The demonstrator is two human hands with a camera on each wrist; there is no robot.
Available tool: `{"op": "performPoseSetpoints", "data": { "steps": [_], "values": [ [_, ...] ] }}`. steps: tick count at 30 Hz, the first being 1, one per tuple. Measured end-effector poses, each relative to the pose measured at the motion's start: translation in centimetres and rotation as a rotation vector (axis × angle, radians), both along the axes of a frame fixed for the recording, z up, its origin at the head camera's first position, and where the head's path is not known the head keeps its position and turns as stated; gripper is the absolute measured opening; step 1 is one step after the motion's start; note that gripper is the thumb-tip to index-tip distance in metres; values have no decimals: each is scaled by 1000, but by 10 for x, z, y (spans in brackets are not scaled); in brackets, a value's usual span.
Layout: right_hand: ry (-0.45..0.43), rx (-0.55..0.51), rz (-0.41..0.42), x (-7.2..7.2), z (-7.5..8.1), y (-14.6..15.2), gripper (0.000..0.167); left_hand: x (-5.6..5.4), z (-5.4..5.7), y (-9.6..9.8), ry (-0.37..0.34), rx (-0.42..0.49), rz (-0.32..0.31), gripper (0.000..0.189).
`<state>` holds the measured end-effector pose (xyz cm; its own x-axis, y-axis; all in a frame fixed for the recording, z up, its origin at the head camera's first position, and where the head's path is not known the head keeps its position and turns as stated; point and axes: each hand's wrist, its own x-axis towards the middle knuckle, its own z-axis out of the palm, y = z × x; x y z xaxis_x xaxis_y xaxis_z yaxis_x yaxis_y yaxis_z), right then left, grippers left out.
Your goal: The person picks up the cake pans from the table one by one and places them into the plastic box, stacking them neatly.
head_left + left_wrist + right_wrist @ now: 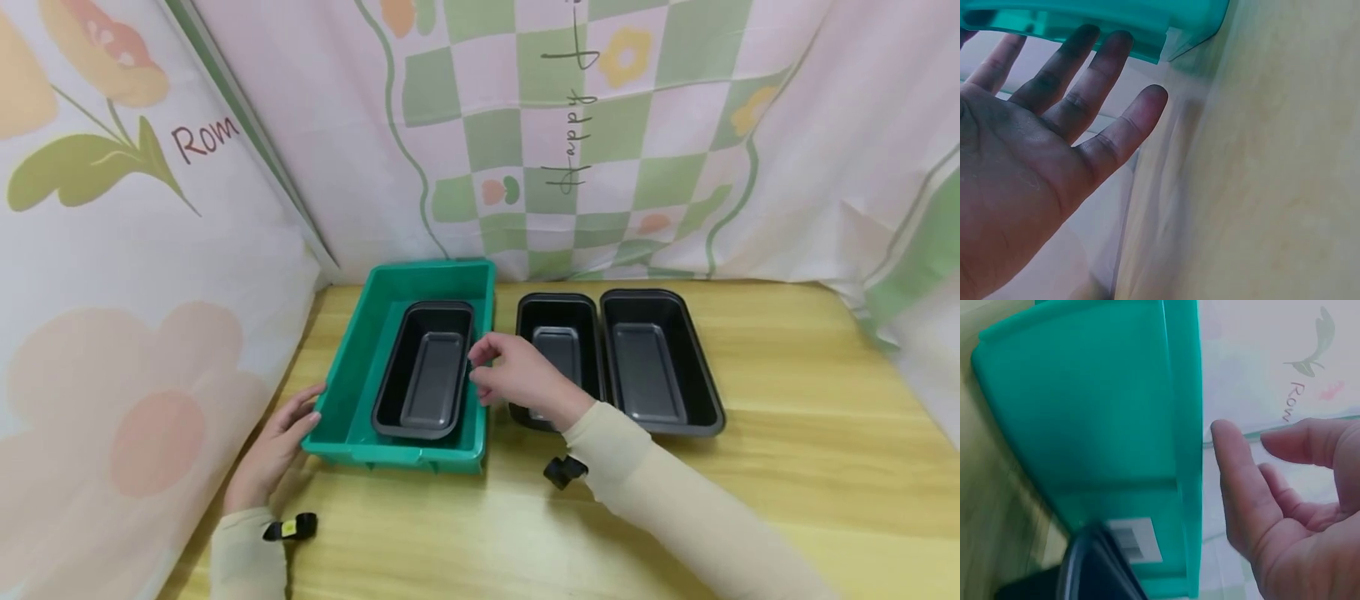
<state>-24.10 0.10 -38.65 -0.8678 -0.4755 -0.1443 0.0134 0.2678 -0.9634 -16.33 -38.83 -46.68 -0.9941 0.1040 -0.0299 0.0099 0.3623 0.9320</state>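
Note:
A green plastic bin (397, 457) stands on the wooden table, and one black loaf pan (433, 383) lies inside it, toward the bin's right side. At the bin's left front corner my left hand (273, 454) touches the rim with its fingertips. Its fingers (1088, 97) are spread and nearly straight in the left wrist view. My right hand (521, 375) hovers by the bin's right rim, its thumb and fingers loosely bent with nothing between them. In the right wrist view a gap shows between thumb and fingers, beside the bin's outer wall (1097, 412).
Two more black loaf pans stand to the right of the bin: a nearer pan (558, 333), partly hidden by my right hand, and an outer pan (647, 367) beside it. Patterned curtains (637, 150) hang behind and along the left of the table (810, 400).

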Motion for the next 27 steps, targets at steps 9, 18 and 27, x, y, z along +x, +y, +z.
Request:
{"op": "performPoseSetpoints", "data": {
  "steps": [9, 18, 27],
  "values": [
    [76, -79, -36, -5, -11, 67, 21, 0, -3, 0, 10, 8, -5, 49],
    [103, -65, -149, -1, -9, 141, 27, 1, -1, -2, 0, 6, 12, 49],
    [149, -17, -195, 2, -18, 191, 29, 1, -4, -1, 6, 79, -11, 49]
  ]
}}
